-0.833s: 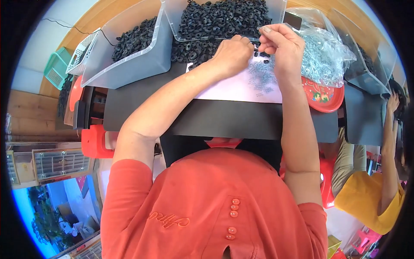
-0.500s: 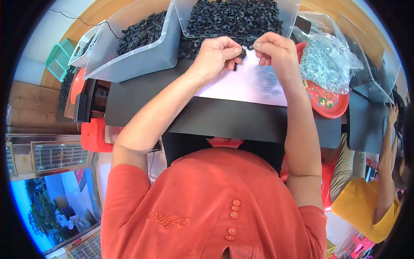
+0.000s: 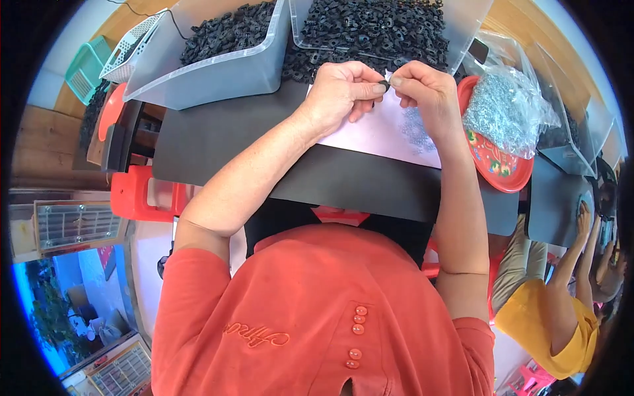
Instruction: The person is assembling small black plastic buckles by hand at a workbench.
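Black and small, one part (image 3: 384,85) sits gripped between the thumb and fingers of the left hand (image 3: 340,94), over the white sheet (image 3: 370,140); those fingers hide most of it. Just beside it, the right hand (image 3: 426,94) is pinched shut, and I can't tell whether anything is in there. Two translucent tubs, the left tub (image 3: 211,82) and the middle tub (image 3: 467,33), both cut off above, hold uncountable black pieces (image 3: 370,26). One clear bag (image 3: 525,79) of silvery bits overlaps one red tray (image 3: 503,175); a blurry silvery heap (image 3: 415,129) lies on the sheet.
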`<state>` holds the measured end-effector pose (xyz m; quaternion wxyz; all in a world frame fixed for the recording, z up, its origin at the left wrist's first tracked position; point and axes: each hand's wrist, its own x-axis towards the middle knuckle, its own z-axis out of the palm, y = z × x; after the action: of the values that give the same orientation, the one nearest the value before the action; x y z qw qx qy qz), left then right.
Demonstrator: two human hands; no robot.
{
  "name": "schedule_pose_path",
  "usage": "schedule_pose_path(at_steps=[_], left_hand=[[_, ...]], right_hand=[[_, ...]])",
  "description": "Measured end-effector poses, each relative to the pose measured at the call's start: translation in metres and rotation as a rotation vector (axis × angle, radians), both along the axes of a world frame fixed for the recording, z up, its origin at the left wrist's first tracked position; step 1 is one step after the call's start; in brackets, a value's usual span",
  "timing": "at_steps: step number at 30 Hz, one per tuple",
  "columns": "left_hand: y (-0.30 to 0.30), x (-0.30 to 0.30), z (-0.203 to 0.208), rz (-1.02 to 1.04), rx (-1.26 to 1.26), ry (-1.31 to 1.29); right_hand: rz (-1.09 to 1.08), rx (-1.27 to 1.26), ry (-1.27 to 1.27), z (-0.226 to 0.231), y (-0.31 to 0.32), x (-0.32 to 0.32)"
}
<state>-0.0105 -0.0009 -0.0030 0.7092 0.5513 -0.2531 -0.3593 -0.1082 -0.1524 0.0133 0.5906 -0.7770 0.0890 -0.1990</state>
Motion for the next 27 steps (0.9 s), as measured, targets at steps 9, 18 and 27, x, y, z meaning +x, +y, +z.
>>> schedule_pose_path(at_steps=[9, 18, 27], left_hand=[[0.005, 0.01, -0.006, 0.012, -0.037, 0.068], [0.006, 0.015, -0.006, -0.003, 0.012, 0.07], [0.012, 0.031, -0.007, 0.021, -0.149, 0.257]], right_hand=[[-0.01, -0.688, -0.267, -0.008, 0.016, 0.005], [-0.087, -0.722, -0.283, -0.009, 0.014, 0.009], [0.044, -0.537, -0.222, -0.015, 0.014, 0.01]])
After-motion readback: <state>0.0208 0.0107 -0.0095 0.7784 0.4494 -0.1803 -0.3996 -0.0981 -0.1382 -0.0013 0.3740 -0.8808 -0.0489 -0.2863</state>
